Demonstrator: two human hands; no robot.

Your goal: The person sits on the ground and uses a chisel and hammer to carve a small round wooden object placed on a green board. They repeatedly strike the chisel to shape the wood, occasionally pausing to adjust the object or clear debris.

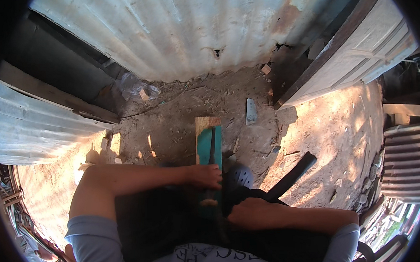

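My left hand point(206, 176) is closed around a long, narrow dark tool point(212, 147). Its thin end lies along a board point(203, 142) painted green, with bare wood at the far end and left edge. A pale tan end point(208, 203) shows below the hand. Right of the board, my right hand point(244, 212) is closed in a fist over my dark lap. What it grips is lost in shadow. From near this hand, a thick dark bar point(293, 175) slants away to the right; I cannot tell whether the fist holds it.
A grey clog point(241, 175) with holes is beside the board. On the dirt floor lie a grey flat piece point(251, 111), wood scraps and a clear plastic bag point(138, 87). Corrugated metal sheeting point(177, 29) stands ahead, with a panelled door point(349, 55) at right.
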